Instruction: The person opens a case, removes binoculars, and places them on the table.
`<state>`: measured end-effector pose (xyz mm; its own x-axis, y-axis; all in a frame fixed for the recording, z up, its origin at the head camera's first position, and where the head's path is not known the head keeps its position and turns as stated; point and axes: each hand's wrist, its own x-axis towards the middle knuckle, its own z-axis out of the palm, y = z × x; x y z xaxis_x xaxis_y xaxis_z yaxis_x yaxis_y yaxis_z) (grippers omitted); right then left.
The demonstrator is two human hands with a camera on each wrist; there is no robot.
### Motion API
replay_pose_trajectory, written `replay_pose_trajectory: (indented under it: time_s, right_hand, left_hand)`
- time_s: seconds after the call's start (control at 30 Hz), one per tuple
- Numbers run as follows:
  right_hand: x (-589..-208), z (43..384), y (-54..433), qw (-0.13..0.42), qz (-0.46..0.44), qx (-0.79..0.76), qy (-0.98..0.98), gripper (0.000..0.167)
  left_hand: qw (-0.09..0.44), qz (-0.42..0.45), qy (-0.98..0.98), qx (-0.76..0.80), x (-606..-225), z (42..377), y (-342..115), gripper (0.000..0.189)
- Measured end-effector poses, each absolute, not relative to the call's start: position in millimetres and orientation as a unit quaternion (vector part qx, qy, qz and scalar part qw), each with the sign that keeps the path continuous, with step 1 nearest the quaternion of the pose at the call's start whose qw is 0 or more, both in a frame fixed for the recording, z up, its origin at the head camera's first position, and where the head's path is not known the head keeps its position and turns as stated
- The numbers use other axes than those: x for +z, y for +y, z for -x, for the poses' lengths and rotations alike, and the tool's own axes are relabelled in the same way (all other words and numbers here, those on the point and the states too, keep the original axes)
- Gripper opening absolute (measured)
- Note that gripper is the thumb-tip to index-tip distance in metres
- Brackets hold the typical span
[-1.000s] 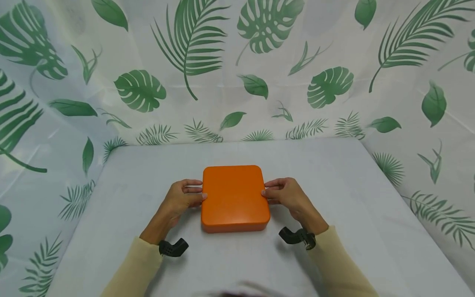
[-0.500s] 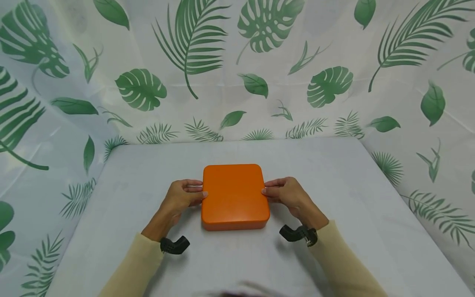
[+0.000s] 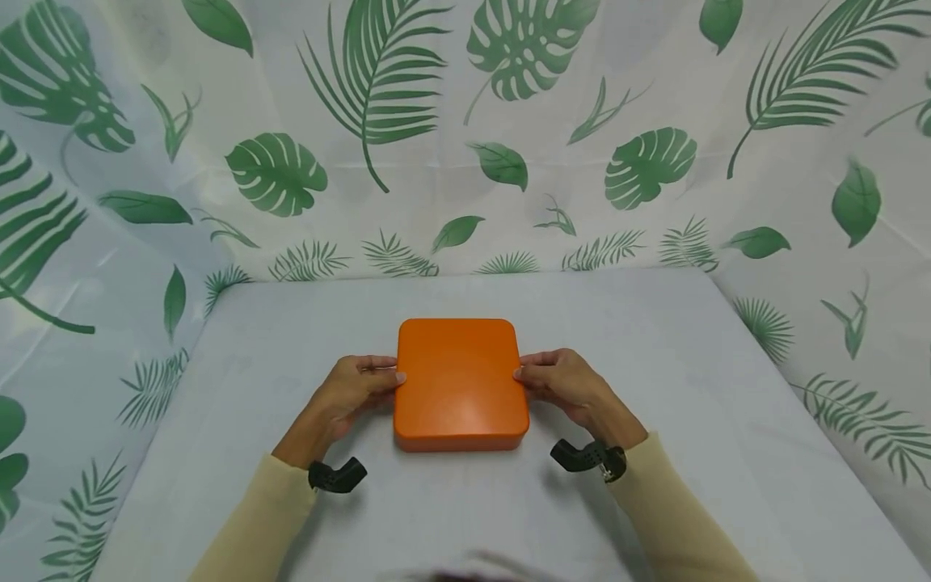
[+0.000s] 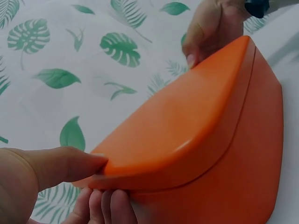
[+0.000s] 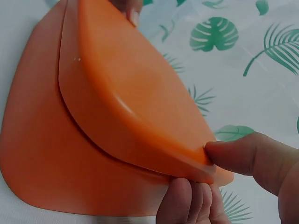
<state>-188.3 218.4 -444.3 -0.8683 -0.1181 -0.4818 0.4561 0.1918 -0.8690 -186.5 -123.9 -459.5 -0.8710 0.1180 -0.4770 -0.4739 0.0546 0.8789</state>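
A square orange box (image 3: 461,380) with rounded corners stands in the middle of the white table, its lid (image 4: 173,112) on top. In both wrist views a thin seam runs between the lid and the lower part (image 5: 51,154). My left hand (image 3: 351,392) pinches the lid's left side, thumb over the top edge and fingertips under the rim at the seam. On the opposite side my right hand (image 3: 570,386) holds the lid the same way, its thumb (image 5: 229,151) on the top edge and its fingertips (image 5: 180,196) curled below. What lies inside is hidden.
The table (image 3: 291,323) has a white cover. Behind it and on both sides hangs white cloth (image 3: 538,178) with green leaf prints. Each wrist wears a black camera mount, one left (image 3: 338,475) and one right (image 3: 578,457), near the pale yellow sleeves.
The far edge of the lid appears slightly higher in the head view, while the front edge hardly moves. The left fingers have drawn a little closer together. Both hands stay on the lid.
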Motion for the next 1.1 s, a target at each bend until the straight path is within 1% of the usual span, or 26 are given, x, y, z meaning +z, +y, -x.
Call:
replay_pose_trajectory:
  time_s: [0.23, 0.4, 0.5, 0.77, 0.93, 1.1]
  right_hand:
    - [-444, 186, 218, 0.211, -0.105, -0.623, 0.746, 0.046]
    - [-441, 183, 218, 0.196, -0.093, -0.623, 0.752, 0.045]
    - [-440, 179, 216, 0.180, -0.090, -0.618, 0.760, 0.044]
    - [-433, 163, 209, 0.116, -0.096, -0.600, 0.786, 0.044]
    - [-425, 155, 208, 0.103, -0.081, -0.620, 0.773, 0.049]
    - [-419, 154, 210, 0.114, -0.012, -0.614, 0.781, 0.065]
  left_hand:
    - [0.223, 0.120, 0.689, 0.679, -457, 184, -126, 0.056]
    - [0.212, 0.117, 0.689, 0.683, -456, 183, -127, 0.054]
    - [0.191, 0.116, 0.699, 0.679, -457, 180, -126, 0.051]
    - [0.113, 0.109, 0.736, 0.659, -453, 165, -117, 0.046]
    - [0.113, 0.070, 0.730, 0.670, -446, 156, -124, 0.053]
    - [0.118, -0.007, 0.714, 0.690, -441, 151, -142, 0.066]
